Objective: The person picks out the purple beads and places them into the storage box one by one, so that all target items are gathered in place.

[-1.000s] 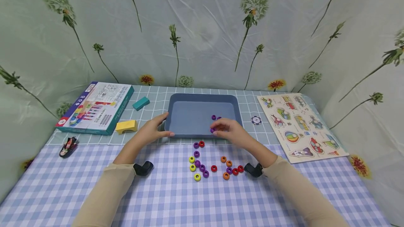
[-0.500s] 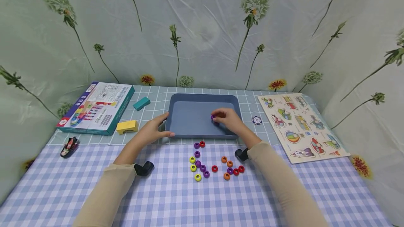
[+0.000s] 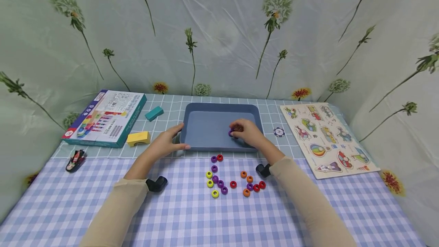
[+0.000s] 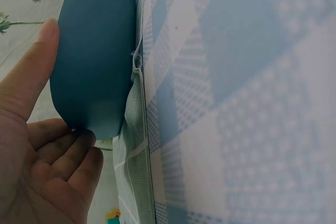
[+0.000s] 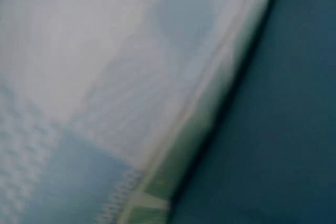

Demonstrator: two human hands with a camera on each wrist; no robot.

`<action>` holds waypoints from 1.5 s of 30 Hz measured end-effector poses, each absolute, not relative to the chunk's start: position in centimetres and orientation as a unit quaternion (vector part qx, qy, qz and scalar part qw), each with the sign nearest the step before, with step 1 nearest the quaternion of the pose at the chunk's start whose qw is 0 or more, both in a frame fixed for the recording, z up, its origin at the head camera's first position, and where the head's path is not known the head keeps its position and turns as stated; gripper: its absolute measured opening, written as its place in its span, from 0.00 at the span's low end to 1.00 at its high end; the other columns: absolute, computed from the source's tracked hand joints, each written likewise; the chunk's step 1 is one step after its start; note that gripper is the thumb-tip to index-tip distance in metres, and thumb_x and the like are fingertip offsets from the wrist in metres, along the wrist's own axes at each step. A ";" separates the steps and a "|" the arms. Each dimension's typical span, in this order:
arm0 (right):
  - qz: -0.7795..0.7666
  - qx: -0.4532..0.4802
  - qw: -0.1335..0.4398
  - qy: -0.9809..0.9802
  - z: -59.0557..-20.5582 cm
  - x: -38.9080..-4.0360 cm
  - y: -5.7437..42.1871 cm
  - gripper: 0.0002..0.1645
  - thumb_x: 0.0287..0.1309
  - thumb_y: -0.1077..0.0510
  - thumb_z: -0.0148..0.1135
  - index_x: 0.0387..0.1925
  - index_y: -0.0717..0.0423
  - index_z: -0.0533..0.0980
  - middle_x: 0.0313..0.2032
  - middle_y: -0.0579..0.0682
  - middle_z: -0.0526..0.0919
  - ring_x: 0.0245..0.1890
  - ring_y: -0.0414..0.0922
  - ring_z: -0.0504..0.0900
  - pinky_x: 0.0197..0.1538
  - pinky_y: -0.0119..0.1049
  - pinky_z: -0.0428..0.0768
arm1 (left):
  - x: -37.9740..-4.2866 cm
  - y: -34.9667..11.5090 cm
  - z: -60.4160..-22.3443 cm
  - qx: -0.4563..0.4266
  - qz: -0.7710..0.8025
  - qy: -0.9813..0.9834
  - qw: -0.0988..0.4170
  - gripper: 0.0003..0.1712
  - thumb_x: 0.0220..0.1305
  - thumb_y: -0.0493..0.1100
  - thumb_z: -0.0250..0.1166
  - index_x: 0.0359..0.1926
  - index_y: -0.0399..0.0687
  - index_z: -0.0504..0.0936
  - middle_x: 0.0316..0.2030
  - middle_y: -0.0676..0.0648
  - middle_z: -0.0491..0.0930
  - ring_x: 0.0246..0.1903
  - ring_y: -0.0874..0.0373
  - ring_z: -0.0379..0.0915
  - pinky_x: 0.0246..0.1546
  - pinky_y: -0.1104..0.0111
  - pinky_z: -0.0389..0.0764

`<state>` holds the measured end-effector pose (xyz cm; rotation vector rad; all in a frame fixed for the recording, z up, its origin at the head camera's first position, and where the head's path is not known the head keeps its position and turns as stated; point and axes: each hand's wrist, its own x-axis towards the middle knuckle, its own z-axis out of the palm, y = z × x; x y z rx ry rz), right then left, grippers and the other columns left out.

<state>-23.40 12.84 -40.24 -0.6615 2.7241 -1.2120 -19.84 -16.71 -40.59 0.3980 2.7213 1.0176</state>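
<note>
Pinching a purple bead (image 3: 231,133), the right grip (image 3: 248,131) curls over the tray (image 3: 205,125), left grip (image 3: 164,141) spread alongside.

A play corner of sorts is filling these views; whether it is standing in a home or a studio, they are not telling. A wrinkled sheet (image 3: 226,68) printed with dandelions is hanging behind and along both sides. Checked cloth (image 3: 171,220) is covering the tabletop (image 3: 343,209), where children's things are lying: a picture puzzle board (image 3: 317,136), a printed toy box (image 3: 111,119), a yellow block (image 3: 138,138) and bright beads (image 3: 215,178).
</note>
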 end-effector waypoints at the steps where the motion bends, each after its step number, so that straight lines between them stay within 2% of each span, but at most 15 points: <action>1: -0.402 -0.217 0.045 0.888 -40.0 -23.2 12.9 0.15 0.45 0.59 0.59 0.38 0.59 0.74 0.33 0.49 0.74 0.31 0.40 0.72 0.35 0.32 0.72 | -19.8 -16.7 -40.6 0.133 0.344 0.923 0.105 0.55 0.36 0.65 0.61 0.62 0.45 0.47 0.60 0.42 0.49 0.56 0.47 0.49 0.52 0.57 0.57; 9: -0.449 -0.310 0.037 0.837 -38.1 -19.7 12.3 0.20 0.45 0.57 0.59 0.42 0.61 0.71 0.39 0.55 0.73 0.38 0.47 0.72 0.41 0.36 0.72 | -19.7 -16.7 -40.5 0.133 0.349 0.922 0.104 0.52 0.39 0.60 0.62 0.62 0.45 0.47 0.60 0.42 0.49 0.56 0.47 0.48 0.52 0.56 0.56; 14: -0.429 -0.355 0.061 0.828 -38.4 -17.5 11.4 0.19 0.44 0.58 0.60 0.42 0.58 0.71 0.40 0.52 0.74 0.40 0.46 0.72 0.44 0.34 0.71 | -19.7 -16.7 -40.5 0.132 0.350 0.921 0.107 0.52 0.40 0.59 0.62 0.62 0.45 0.47 0.60 0.42 0.48 0.57 0.47 0.48 0.52 0.56 0.56; 19: -0.420 -0.349 0.108 0.831 -38.9 -16.2 10.3 0.19 0.45 0.58 0.59 0.42 0.57 0.71 0.41 0.48 0.74 0.42 0.42 0.71 0.45 0.37 0.70 | -19.7 -16.7 -40.6 0.130 0.350 0.922 0.106 0.52 0.39 0.59 0.63 0.62 0.44 0.47 0.60 0.42 0.49 0.56 0.47 0.48 0.52 0.56 0.57; 26: -0.373 -0.350 0.135 0.849 -40.3 -16.1 9.4 0.19 0.48 0.58 0.57 0.45 0.52 0.70 0.42 0.42 0.73 0.41 0.37 0.70 0.44 0.29 0.69 | -19.8 -16.6 -40.9 0.128 0.353 0.921 0.105 0.52 0.39 0.59 0.63 0.62 0.45 0.48 0.60 0.42 0.49 0.56 0.47 0.48 0.52 0.55 0.56; 33: -0.313 -0.350 0.149 0.870 -40.6 -16.1 9.0 0.20 0.50 0.59 0.54 0.48 0.49 0.69 0.45 0.40 0.71 0.47 0.34 0.66 0.50 0.30 0.65 | -19.7 -16.6 -40.8 0.124 0.352 0.922 0.104 0.53 0.38 0.60 0.63 0.62 0.46 0.48 0.60 0.42 0.49 0.56 0.47 0.48 0.52 0.55 0.56; 45: -0.292 -0.390 0.100 0.867 -41.1 -16.2 8.6 0.13 0.49 0.61 0.55 0.39 0.51 0.74 0.39 0.40 0.74 0.42 0.34 0.69 0.45 0.26 0.68 | -19.7 -16.6 -40.7 0.122 0.350 0.923 0.108 0.52 0.39 0.59 0.63 0.62 0.46 0.47 0.60 0.42 0.49 0.56 0.47 0.49 0.52 0.55 0.57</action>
